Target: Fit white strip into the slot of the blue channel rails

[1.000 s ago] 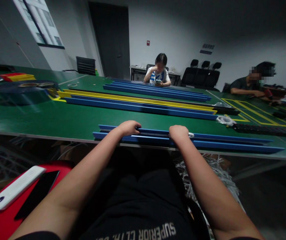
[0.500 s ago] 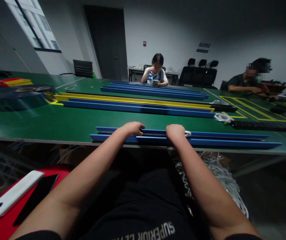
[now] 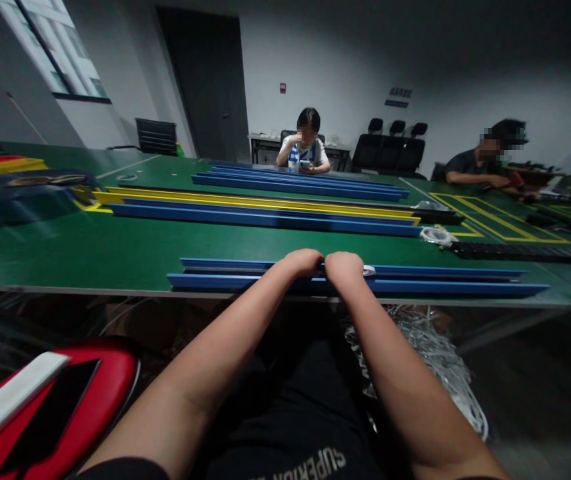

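Blue rails point(image 3: 440, 288): head view only, two laid side by side, lengthwise along near edge of green table point(image 3: 90, 247), nearer one almost at the lip. Left hand point(image 3: 305, 261) and right hand point(image 3: 344, 265) both on top of rails near mid-length, close together, touching or just apart, cannot tell which. Fingers curled over far side, hidden behind knuckles; look clenched, but cannot tell if grasping a rail or only pressing down. White strip point(image 3: 368, 270) poking out just beside right hand, between the two rails. Under table, right of knees: loose white bundle point(image 3: 440, 363). Lower left: red seat point(image 3: 100, 373) with white device point(image 3: 10, 400) lying on it. Farther back on table: longer blue and yellow rails point(image 3: 265, 219), well apart from hands. Beyond those, two seated people, one across point(image 3: 301, 155), one at right point(image 3: 465, 163). Risk, as judged: nearer rail so close to lip that a tug toward body could drop it off; hands bunched at one spot, so long ends free to swing; strip small, easy to pinch or lose between rails.
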Demonstrator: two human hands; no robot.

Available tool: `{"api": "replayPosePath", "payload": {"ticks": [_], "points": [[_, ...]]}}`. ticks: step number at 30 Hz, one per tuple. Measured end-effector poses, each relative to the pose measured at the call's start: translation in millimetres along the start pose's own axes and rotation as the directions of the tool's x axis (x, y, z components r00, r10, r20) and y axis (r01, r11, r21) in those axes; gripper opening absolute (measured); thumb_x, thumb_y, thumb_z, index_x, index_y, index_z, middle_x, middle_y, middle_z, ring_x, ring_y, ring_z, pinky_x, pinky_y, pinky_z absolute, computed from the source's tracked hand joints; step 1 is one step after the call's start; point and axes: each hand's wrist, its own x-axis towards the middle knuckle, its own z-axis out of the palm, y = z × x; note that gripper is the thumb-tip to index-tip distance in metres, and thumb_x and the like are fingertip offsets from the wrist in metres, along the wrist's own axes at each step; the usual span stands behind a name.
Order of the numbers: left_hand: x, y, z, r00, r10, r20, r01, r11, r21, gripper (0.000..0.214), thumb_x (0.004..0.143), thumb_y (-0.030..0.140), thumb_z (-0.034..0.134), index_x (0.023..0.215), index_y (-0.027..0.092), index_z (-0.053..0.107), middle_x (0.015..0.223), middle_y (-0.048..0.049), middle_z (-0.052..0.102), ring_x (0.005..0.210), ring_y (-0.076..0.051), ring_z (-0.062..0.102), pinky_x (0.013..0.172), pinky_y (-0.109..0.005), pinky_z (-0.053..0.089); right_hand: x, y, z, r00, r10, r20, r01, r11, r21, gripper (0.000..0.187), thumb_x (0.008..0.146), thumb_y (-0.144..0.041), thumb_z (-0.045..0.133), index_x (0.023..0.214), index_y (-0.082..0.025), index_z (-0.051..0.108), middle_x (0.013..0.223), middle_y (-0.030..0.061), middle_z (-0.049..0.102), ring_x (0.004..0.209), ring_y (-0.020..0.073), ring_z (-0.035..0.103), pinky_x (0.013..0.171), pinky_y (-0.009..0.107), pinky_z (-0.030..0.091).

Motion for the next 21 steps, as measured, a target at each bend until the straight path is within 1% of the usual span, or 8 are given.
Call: {"api": "replayPosePath", "payload": {"ticks": [4, 7, 10, 13, 16, 19, 21], "points": [[-4.5, -4.1, 3.0, 0.998, 0.001, -0.056, -0.003, 1.000, -0.023, 0.031, 0.076, 0.035, 0.063, 0.103, 0.026, 0.071, 0.102, -0.0061, 0.074, 0.088, -0.022, 0.067, 0.067, -0.026, 0.045, -2.6, -0.3, 2.9, 1.000, 0.016, -0.003, -0.016, 1.000, 0.012, 0.036, 0.091, -0.022, 0.045, 0.113, -0.010, 0.071, 0.110, 0.0244, 0.068, 0.103, 0.0259, 0.066, 0.086, 0.035, 0.051], [-11.4, -4.8, 2.1, 0.995, 0.002, -0.103, -0.004, 1.000, -0.017, 0.028, 0.080, 0.040, 0.057, 0.100, 0.027, 0.072, 0.101, -0.0061, 0.074, 0.089, -0.023, 0.067, 0.068, -0.027, 0.045, -4.5, -0.4, 8.5, 0.997, 0.052, -0.056, -0.049, 0.997, 0.063, 0.036, 0.091, -0.017, 0.042, 0.108, -0.010, 0.073, 0.107, 0.0235, 0.069, 0.100, 0.0261, 0.067, 0.085, 0.036, 0.051], [-14.4, -4.4, 1.3, 0.992, 0.025, -0.122, -0.028, 0.999, -0.022, 0.028, 0.081, 0.044, 0.056, 0.096, 0.027, 0.073, 0.097, -0.0061, 0.074, 0.087, -0.023, 0.067, 0.067, -0.028, 0.045, -6.0, -0.1, 11.5, 0.991, 0.076, -0.106, -0.067, 0.994, 0.089, 0.037, 0.089, -0.012, 0.040, 0.104, -0.011, 0.074, 0.105, 0.0218, 0.070, 0.097, 0.0269, 0.068, 0.083, 0.038, 0.052], [-17.2, -7.1, 1.1, 0.994, 0.004, -0.109, -0.008, 0.999, -0.036, 0.030, 0.081, 0.049, 0.057, 0.092, 0.026, 0.073, 0.091, -0.0057, 0.075, 0.081, -0.022, 0.067, 0.064, -0.027, 0.043, -7.0, -2.7, 7.9, 0.995, 0.060, -0.082, -0.053, 0.995, 0.085, 0.036, 0.088, -0.013, 0.042, 0.106, -0.012, 0.073, 0.106, 0.0216, 0.070, 0.099, 0.0264, 0.068, 0.084, 0.037, 0.051], [-27.0, -15.2, -0.4, 0.993, -0.014, -0.117, 0.010, 0.999, -0.033, 0.029, 0.080, 0.049, 0.058, 0.092, 0.027, 0.074, 0.091, -0.0053, 0.075, 0.082, -0.021, 0.067, 0.063, -0.026, 0.042, -9.1, -12.7, 0.1, 0.999, 0.027, -0.031, -0.025, 0.997, 0.074, 0.035, 0.090, -0.019, 0.044, 0.109, -0.012, 0.072, 0.109, 0.0227, 0.069, 0.103, 0.0259, 0.067, 0.086, 0.036, 0.051], [-44.1, -28.3, -3.9, 0.993, -0.009, -0.121, 0.004, 0.999, -0.041, 0.028, 0.080, 0.047, 0.059, 0.093, 0.027, 0.074, 0.094, -0.0049, 0.075, 0.084, -0.021, 0.066, 0.064, -0.025, 0.042, -12.6, -30.4, -7.0, 0.999, -0.034, -0.015, 0.035, 0.998, 0.055, 0.036, 0.092, -0.026, 0.045, 0.113, -0.010, 0.071, 0.110, 0.0246, 0.068, 0.104, 0.0259, 0.066, 0.087, 0.034, 0.051], [-56.3, -39.4, -6.5, 0.994, -0.008, -0.112, 0.002, 0.998, -0.055, 0.029, 0.080, 0.047, 0.060, 0.094, 0.026, 0.074, 0.093, -0.0043, 0.075, 0.084, -0.019, 0.066, 0.065, -0.024, 0.041, -15.4, -44.8, -10.7, 0.997, -0.080, -0.017, 0.081, 0.995, 0.053, 0.036, 0.092, -0.026, 0.046, 0.113, -0.010, 0.071, 0.110, 0.0245, 0.068, 0.103, 0.0260, 0.066, 0.086, 0.034, 0.051]]}}
